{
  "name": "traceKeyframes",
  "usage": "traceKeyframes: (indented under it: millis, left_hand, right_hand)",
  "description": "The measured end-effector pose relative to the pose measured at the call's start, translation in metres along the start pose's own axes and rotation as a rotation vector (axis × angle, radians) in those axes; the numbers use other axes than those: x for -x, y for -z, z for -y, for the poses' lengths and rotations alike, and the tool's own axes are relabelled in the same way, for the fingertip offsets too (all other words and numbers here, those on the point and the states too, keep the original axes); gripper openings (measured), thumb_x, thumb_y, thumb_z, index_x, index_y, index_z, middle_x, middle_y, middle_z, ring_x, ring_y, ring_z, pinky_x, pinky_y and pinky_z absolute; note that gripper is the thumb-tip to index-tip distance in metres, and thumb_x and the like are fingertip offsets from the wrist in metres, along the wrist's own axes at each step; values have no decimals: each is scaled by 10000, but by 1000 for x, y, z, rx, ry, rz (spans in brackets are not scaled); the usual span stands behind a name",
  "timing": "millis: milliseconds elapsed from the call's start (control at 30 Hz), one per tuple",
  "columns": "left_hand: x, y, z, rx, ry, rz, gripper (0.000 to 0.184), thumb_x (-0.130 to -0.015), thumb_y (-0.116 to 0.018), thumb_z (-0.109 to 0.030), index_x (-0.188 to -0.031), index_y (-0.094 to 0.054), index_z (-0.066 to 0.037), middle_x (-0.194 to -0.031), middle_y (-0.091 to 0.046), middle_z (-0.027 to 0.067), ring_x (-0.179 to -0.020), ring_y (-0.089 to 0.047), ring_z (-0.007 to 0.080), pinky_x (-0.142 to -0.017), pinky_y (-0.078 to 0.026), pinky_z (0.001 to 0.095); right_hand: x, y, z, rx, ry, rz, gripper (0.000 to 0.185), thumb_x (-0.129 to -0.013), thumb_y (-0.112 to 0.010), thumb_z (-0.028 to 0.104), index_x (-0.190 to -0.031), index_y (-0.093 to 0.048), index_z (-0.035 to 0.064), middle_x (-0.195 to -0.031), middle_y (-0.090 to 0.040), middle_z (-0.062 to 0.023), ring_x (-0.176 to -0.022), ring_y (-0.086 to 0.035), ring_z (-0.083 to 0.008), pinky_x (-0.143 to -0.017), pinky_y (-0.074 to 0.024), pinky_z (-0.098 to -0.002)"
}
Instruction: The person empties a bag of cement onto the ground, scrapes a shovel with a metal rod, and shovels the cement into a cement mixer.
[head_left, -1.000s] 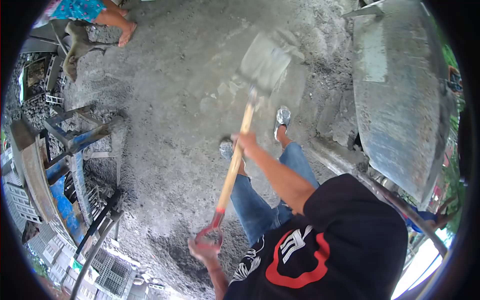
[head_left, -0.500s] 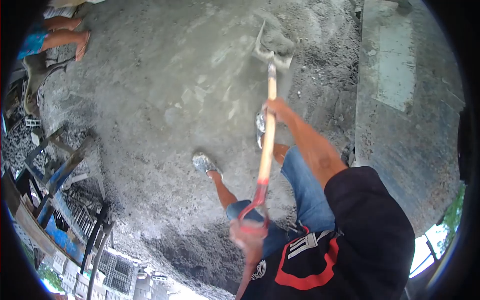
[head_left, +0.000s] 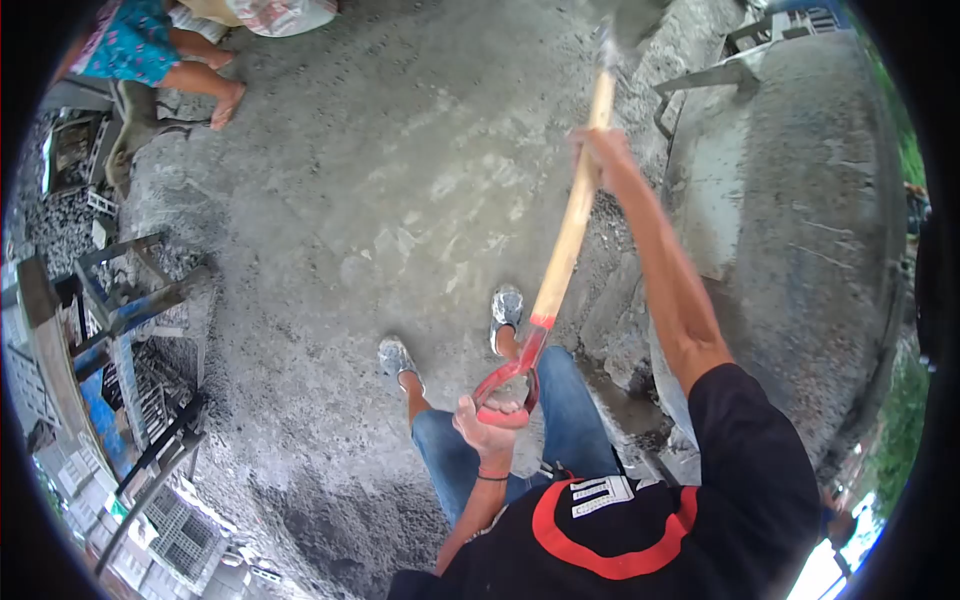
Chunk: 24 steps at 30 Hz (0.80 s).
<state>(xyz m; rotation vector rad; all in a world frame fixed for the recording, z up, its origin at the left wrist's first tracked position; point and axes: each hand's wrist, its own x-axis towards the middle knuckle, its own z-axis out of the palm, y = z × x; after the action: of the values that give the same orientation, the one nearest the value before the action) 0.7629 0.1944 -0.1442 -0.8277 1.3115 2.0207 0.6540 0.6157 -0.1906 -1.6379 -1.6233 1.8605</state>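
Note:
A shovel with a pale wooden shaft (head_left: 568,240) and a red D-shaped grip slants up across the view. My left hand (head_left: 486,428) is closed round the red grip, close to my lap. Farther up the shaft, my right hand (head_left: 603,150) wraps the wood with the arm stretched out. The metal neck shows blurred near the top edge, and the blade cannot be made out. Wet grey mortar (head_left: 440,210) is spread over the ground ahead of my feet.
A large weathered board or panel (head_left: 800,250) stands at the right, with rubble along its near side. Blue-painted frames (head_left: 125,320) are on the left. Another person's legs (head_left: 205,80) and a dog (head_left: 130,130) are at the upper left. Sacks (head_left: 285,15) lie at the top.
The shovel has moved up and to the right, after its blade carried grey mix half a second ago. My right arm now reaches farther out. Both hands have kept hold of the shovel.

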Motion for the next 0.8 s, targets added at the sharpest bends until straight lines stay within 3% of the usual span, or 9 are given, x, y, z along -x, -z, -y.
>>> traceKeyframes:
  millis: [167, 267, 400, 467, 533, 567, 667, 767, 800]
  left_hand:
    - [16, -47, -65, 74, -148, 308, 540, -923, -489, -445, -728, -586, 49, -658, -607, 156, -544, -580, 266, -578, -503, 368]
    - [12, -56, -114, -45, -395, 462, 472, -916, -500, -367, -753, -603, 64, -688, -615, 146, -588, -584, 241, -588, -474, 331]
    - [-2, -52, -203, -144, -855, 761, 283, -831, -541, -220, -712, -573, 34, -672, -571, 133, -601, -546, 245, -580, -432, 349]
    - [-6, -35, -251, -187, -971, 778, 258, -808, -553, -215, -701, -567, 19, -670, -565, 130, -600, -546, 263, -583, -439, 358]
    - [-12, -12, -287, -289, -1133, 783, 201, -743, -585, -216, -682, -545, -29, -693, -554, 117, -663, -565, 298, -672, -474, 391]
    - [-16, -2, -301, -294, -1143, 762, 201, -743, -585, -216, -682, -545, -29, -693, -554, 117, -663, -565, 298, -672, -474, 391]
    - [-20, 28, -326, -455, -1204, 772, 152, -680, -594, -186, -729, -550, -49, -775, -568, 102, -777, -575, 302, -853, -461, 418]
    - [-33, 54, -309, -361, -949, 690, 132, -669, -592, -139, -735, -549, -33, -772, -563, 114, -775, -573, 321, -833, -465, 407]
    - [-37, 62, -303, -352, -860, 629, 118, -769, -552, -120, -721, -560, -13, -732, -574, 92, -712, -585, 252, -740, -478, 356]
  right_hand:
    - [83, 35, 167, -63, 212, -295, 226, -769, -777, 167, -875, -617, 47, -670, -560, -19, -527, -550, -141, -485, -494, -278]
    - [127, 80, 227, -249, 410, -185, 223, -781, -773, 211, -841, -569, 144, -628, -485, 12, -506, -521, -133, -468, -471, -291]
    - [194, 130, 236, -373, 643, -326, 294, -950, -531, 170, -1148, -575, -41, -1073, -604, -211, -893, -632, -312, -816, -542, -428]
    - [208, 171, 194, -338, 784, -129, 409, -983, -415, 142, -1311, -467, -98, -1284, -492, -301, -1075, -574, -400, -1011, -445, -492]
    - [262, 112, 178, -603, 708, 141, 56, -933, -501, 98, -917, -469, 55, -896, -480, -89, -831, -526, -213, -785, -410, -390]
    - [283, 86, 170, -726, 646, 242, 153, -915, -533, 83, -780, -466, 110, -754, -466, -16, -732, -504, -148, -706, -392, -351]
    - [289, 63, 147, -833, 533, 276, 183, -903, -557, 78, -755, -457, 113, -701, -440, -6, -651, -476, -140, -695, -382, -346]
    - [292, 30, 165, -770, 478, 121, 204, -893, -596, 94, -736, -466, 109, -681, -459, -8, -600, -472, -148, -696, -406, -353]
    - [285, 17, 168, -715, 442, -23, 168, -889, -607, 101, -759, -501, 93, -682, -468, -9, -602, -484, -152, -678, -417, -358]
